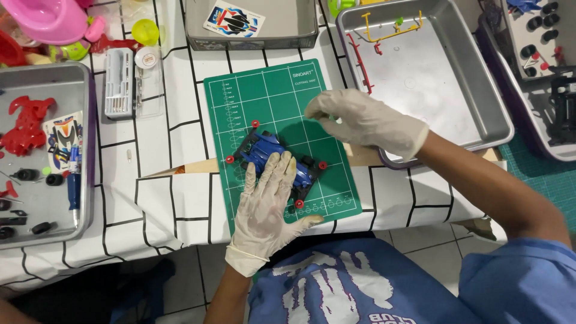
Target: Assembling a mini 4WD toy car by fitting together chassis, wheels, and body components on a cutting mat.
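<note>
Your bench (180, 204), under a white cloth with black lines, carries everything. Largest on it are the metal trays: one at upper right (444, 78) with red and yellow part frames along its far edge, one at left (45, 84) with a red body shell, a sticker sheet, a blue pen and loose black wheels. A grey bin (252, 36) sits beyond the mat, with a sticker sheet inside.

The green cutting mat (282, 108) lies straight ahead of you, and the blue toy car (270, 153) rests near its middle. The car's long axis runs on a slant, from upper left to lower right, with small red rollers at its corners.

Your left hand (267, 204), gloved, lies flat with the fingers spread, fingertips pressing on the car's top, not clamped around it. It is the nearer hand, directly on the car from your side.

Your right hand (360, 120), also gloved, hovers just beyond and to the right of the car, apart from it. Its fingertips are pinched together; whether something small sits between them, you cannot tell.

Nothing stands between that hand and the car: the mat there is bare. A clear case (123, 84) lies well off to the left.
</note>
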